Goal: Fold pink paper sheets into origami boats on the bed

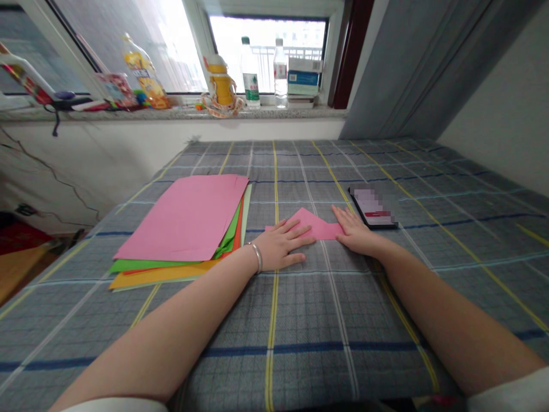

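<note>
A small folded piece of pink paper (315,224) lies flat on the checked cloth, its peak pointing away from me. Across its left part rests my left hand (281,245), palm down with fingers spread; a silver bangle (258,257) circles that wrist. My right hand (355,232) lies flat at the paper's right end, fingers stretched out and covering that tip. Both hands press on the paper without gripping it. Left of them sits a stack of coloured paper (182,217), pink on top, with green, orange and yellow edges showing beneath.
A phone (373,209) lies just beyond my right hand. The checked cloth (309,320) covers the surface. On the windowsill (180,114) stand a yellow drink bottle (146,71), a yellow flask (222,86), two clear bottles (251,80) and stacked boxes (303,80).
</note>
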`<state>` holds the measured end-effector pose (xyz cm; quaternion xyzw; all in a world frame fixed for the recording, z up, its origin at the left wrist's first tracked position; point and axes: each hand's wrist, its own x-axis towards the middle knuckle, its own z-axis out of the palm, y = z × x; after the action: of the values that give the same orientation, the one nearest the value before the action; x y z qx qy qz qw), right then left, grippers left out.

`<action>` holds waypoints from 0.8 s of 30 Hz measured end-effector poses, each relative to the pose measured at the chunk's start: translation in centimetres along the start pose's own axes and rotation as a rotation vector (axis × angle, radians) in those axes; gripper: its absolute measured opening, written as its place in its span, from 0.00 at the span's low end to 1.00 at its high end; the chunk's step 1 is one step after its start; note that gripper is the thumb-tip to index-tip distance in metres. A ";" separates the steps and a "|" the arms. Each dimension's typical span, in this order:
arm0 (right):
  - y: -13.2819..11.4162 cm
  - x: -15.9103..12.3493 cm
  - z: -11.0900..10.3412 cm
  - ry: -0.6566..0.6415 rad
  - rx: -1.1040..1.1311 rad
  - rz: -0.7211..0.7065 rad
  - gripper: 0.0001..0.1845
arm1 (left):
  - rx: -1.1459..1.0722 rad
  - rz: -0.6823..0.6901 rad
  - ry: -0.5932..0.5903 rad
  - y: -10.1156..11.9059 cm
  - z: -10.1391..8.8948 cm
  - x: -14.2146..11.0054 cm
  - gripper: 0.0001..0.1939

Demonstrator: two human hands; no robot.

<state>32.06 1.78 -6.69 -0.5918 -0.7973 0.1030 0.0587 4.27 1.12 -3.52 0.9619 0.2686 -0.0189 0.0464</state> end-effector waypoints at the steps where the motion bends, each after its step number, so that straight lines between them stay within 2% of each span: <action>1: 0.1 0.0 0.0 -0.005 0.003 -0.002 0.44 | 0.007 -0.001 -0.006 -0.1 -0.1 -0.1 0.28; 9: 0.0 -0.7 -1.2 -0.033 0.015 -0.018 0.44 | 0.058 -0.017 -0.026 -1.0 -1.7 -1.4 0.29; 16: 0.0 -1.0 -1.6 -0.018 0.060 -0.013 0.43 | 0.060 -0.073 -0.031 -2.6 -3.1 -2.9 0.21; 24: 0.3 -1.2 -1.4 0.002 0.094 -0.015 0.42 | 0.090 -0.143 -0.145 -3.5 -4.4 -4.5 0.14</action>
<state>33.04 0.83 -5.40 -0.5824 -0.7961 0.1393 0.0878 -1.28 2.21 0.85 0.9376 0.3312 -0.1039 0.0211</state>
